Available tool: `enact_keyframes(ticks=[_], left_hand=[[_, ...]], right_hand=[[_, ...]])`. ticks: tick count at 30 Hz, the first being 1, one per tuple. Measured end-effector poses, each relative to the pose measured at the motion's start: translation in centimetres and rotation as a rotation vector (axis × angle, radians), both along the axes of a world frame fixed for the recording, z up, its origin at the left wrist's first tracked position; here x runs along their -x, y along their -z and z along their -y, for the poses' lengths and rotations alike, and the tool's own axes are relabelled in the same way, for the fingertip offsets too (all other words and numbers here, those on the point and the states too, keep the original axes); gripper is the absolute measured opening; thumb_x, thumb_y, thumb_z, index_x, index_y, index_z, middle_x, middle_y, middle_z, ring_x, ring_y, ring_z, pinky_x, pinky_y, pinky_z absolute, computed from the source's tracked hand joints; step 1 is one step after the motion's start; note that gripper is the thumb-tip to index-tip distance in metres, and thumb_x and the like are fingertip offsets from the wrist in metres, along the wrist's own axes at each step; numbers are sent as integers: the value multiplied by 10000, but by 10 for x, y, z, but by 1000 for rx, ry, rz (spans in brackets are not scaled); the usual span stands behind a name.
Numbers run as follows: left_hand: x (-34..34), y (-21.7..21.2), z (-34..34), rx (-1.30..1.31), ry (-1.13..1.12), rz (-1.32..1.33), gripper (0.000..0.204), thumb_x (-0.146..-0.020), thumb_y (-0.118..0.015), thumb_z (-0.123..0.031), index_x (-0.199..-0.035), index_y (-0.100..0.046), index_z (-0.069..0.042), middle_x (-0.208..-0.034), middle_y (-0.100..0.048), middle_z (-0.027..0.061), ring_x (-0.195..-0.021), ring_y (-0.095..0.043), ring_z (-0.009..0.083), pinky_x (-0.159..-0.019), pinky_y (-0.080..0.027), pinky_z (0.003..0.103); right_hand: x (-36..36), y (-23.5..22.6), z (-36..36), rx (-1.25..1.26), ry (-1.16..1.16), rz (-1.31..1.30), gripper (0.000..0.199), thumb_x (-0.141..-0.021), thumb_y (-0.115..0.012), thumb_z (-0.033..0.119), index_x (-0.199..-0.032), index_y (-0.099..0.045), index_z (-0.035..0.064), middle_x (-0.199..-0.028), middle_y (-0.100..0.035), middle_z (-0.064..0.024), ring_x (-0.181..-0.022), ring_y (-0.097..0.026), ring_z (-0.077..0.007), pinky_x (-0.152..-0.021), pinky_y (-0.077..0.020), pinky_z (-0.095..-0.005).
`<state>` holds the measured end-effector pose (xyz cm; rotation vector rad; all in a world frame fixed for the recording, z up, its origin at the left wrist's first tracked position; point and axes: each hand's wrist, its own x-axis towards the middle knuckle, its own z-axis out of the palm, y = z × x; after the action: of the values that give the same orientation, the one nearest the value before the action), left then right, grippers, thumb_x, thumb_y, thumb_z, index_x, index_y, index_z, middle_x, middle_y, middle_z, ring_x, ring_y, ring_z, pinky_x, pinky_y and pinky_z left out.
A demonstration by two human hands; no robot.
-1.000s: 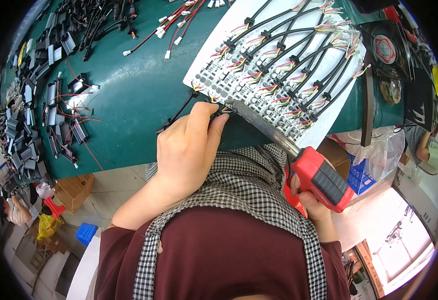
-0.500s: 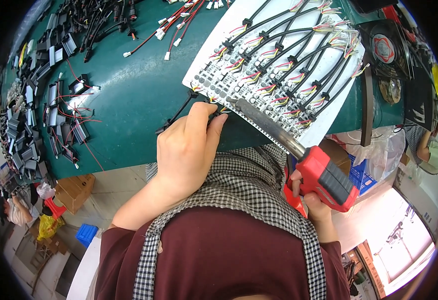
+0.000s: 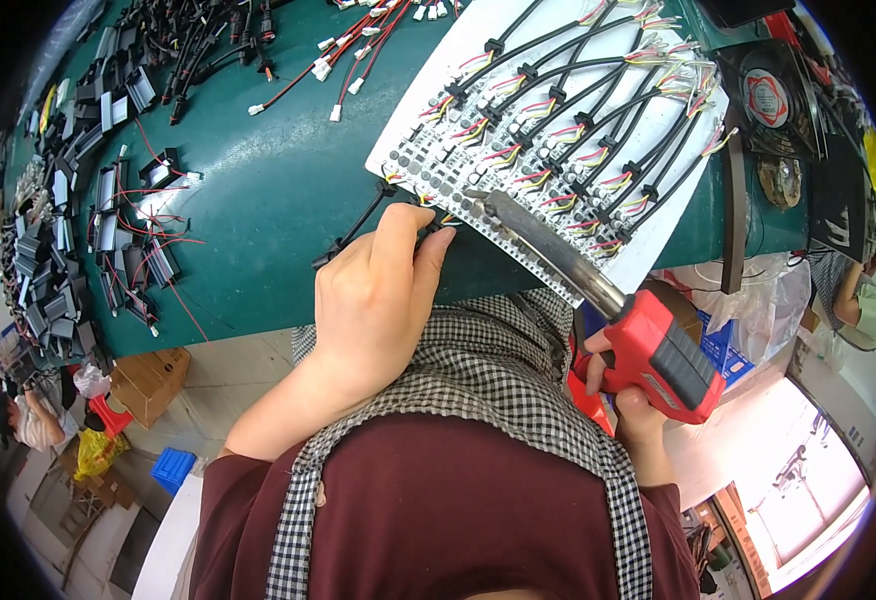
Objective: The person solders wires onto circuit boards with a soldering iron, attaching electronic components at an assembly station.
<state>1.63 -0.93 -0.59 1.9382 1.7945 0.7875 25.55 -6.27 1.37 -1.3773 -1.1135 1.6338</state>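
My right hand (image 3: 640, 412) grips a red and black soldering gun (image 3: 666, 352). Its long dark metal barrel slants up and left over a panel of small white circuit boards (image 3: 438, 172), with the tip near the panel's front edge. At that edge, my left hand (image 3: 370, 295) is closed in a pinch on a black cable with thin coloured wire ends; the fingers partly hide it. Another short black cable (image 3: 363, 218) runs to the panel's left corner. Several black cables (image 3: 583, 62) with red, yellow and white wires are joined across the boards, which rest on a white sheet (image 3: 673, 215).
Black metal housings (image 3: 58, 225) are heaped along the green table's (image 3: 258, 190) left side, some with red wires. Red-black leads with white plugs (image 3: 358, 50) and dark connector cables (image 3: 203, 45) lie at the back. A black fan (image 3: 768, 98) stands at the right.
The soldering gun has shifted slightly to the right, its tip sliding a little away from my left fingers. My left hand stays in place on the cable.
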Motion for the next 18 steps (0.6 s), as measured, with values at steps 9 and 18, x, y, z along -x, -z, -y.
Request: enact_keyframes(ticks=[9,18], left_hand=[[-1,-2,0,21,-8,-3,188,-790,-670,-105,-870,-511,-48,-572,-543,74,-500,-561,225,-441,-427,332],[1,-1,-1,-6,-6,-11,185,-785,-670,-97,-876,-516,-48,-615,-570,82,-540,-577,237,-483,-446,343]], right_hand=[[0,0,2,-21,33,-9,758,-740,-650,570,-1107,-485,-71,-971,-589,-128,-532,-528,-143,-477,-383,-236],[-5,0,4,-10,19,-45,746,-753,-648,553,-1120,-472,-72,-986,-588,-135,-525,-523,-140,-477,-391,-234]])
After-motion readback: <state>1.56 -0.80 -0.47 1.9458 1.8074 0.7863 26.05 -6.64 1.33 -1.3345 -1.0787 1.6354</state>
